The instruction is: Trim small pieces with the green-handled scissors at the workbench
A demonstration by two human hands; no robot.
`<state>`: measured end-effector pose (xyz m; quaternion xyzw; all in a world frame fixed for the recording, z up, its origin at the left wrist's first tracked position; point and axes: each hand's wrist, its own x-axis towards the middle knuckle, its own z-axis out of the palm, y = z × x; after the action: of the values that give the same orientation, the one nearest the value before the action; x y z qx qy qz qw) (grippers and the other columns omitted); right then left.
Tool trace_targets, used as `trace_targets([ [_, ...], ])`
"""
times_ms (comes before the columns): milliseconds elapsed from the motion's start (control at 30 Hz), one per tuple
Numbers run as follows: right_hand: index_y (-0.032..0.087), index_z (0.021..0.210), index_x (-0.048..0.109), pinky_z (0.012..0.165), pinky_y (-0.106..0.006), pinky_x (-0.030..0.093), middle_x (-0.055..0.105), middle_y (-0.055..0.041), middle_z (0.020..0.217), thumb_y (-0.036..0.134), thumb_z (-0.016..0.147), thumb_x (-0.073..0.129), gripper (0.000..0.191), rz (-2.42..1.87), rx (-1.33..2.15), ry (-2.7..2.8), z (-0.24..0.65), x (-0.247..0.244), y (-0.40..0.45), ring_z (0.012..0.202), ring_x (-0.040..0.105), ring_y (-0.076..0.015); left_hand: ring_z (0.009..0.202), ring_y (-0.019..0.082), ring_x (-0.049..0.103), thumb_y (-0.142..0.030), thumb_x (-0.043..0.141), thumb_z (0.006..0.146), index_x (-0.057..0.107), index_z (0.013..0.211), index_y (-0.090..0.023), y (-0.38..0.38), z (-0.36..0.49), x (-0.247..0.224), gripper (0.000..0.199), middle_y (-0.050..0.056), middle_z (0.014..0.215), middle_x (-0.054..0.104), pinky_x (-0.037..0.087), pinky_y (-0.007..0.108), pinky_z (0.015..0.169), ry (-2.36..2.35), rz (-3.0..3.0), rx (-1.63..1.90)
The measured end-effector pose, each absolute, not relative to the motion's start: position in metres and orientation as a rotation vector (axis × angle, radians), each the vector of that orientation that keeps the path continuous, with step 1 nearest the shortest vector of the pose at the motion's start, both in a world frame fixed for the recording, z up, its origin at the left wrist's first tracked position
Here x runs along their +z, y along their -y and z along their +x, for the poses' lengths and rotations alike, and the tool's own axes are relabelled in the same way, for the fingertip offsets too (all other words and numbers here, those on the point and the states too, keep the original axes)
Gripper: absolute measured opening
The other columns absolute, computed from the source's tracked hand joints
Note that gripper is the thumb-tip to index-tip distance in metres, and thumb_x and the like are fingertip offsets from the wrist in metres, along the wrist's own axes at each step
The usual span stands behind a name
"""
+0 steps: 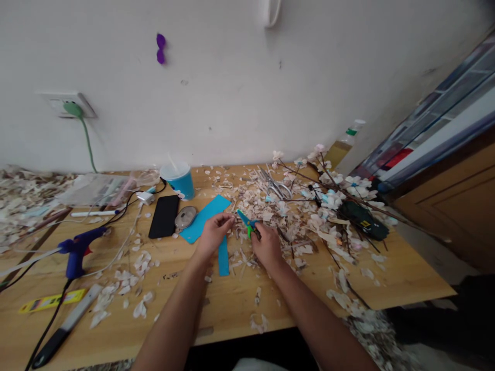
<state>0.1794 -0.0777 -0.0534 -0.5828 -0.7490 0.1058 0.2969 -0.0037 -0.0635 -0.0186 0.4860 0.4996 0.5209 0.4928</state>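
My right hand (268, 245) grips a small pair of scissors (245, 218) with blue and green parts, the tip pointing up and left. Just left of that tip, my left hand (215, 234) is closed in a pinch. Whatever sits between its thumb and finger is too small to make out. Beneath the left hand lie a broad sheet of blue paper (212, 208) and a narrow blue strip (223, 260) that runs toward the table's front. Pale petal-like scraps (251, 198) are heaped just beyond both hands.
Metal scissors (279, 190) rest on the scraps. Flowering branches (334, 198) and a bottle (342, 147) stand right. Left are a blue cup (181, 183), phone (164, 217), round tin (186, 217), glue gun (79, 250), yellow cutter (54, 301) and black-handled blade (65, 330).
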Motion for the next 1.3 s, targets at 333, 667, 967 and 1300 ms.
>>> trace_targets([
  [333,0.014,0.107,0.056,0.087,-0.039,0.034,0.063,-0.0117,0.098,0.029,0.083,0.053,0.029,-1.491,0.215,2.121,0.173,-0.053,0.084,0.098,0.055,-0.0275,0.069,0.014,0.064,-0.034,0.089,0.055,0.069,0.075,-0.016,0.066,0.010,-0.017,0.034,0.003,0.076,0.070,0.051,0.028,0.075,-0.959,0.636,1.354],
  [667,0.017,0.098,0.057,0.084,-0.036,0.034,0.065,-0.0084,0.092,0.025,0.083,0.055,0.017,-1.484,0.248,2.098,0.174,-0.054,0.083,0.093,0.058,-0.0247,0.061,0.013,0.060,-0.035,0.080,0.067,0.070,0.077,-0.015,0.064,0.015,-0.036,0.025,0.002,0.070,0.069,0.046,0.024,0.063,-0.943,0.807,1.293],
  [967,0.019,0.091,0.061,0.078,-0.033,0.035,0.067,-0.0059,0.083,0.020,0.086,0.053,0.010,-1.546,0.279,2.040,0.178,-0.054,0.078,0.084,0.061,-0.0228,0.069,0.015,0.061,-0.046,0.078,0.069,0.071,0.080,-0.015,0.062,0.001,-0.029,0.034,0.003,0.075,0.070,0.046,0.024,0.067,-1.118,0.957,1.259],
  [1300,0.017,0.097,0.058,0.082,-0.035,0.034,0.065,-0.0086,0.091,0.026,0.082,0.056,0.017,-1.497,0.257,2.095,0.175,-0.046,0.084,0.093,0.058,-0.0252,0.068,0.014,0.061,-0.039,0.079,0.066,0.072,0.081,-0.016,0.064,0.005,-0.022,0.029,0.003,0.074,0.070,0.046,0.025,0.068,-1.132,0.978,1.275],
])
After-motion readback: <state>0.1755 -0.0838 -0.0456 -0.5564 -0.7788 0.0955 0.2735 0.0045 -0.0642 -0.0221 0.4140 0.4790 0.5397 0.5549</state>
